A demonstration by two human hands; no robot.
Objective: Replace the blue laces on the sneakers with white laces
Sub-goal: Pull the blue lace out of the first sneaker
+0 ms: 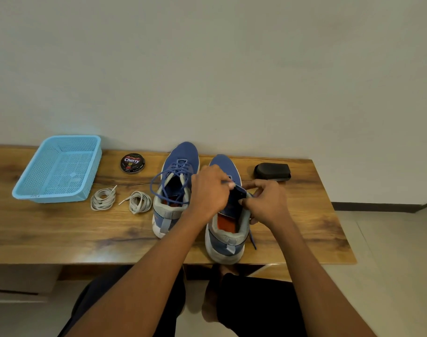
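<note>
Plain pale wall behind, wooden bench (304, 215) up against it. Both hands busy on the right sneaker (228, 215) near the front edge, right of middle. Left hand (208, 193) curled, pinching the blue lace (239, 188) up by the tongue. Right hand (268, 203) curled too, gripping the collar and tongue, maybe some lace, hard to tell. Probably best done by bracing the shoe and easing the lace out one eyelet at a time, no yanking. Left sneaker (176, 190) sat alongside, laced but loosened. White laces (121, 199) coiled between it and the blue basket (59, 169) at the left end.
</note>
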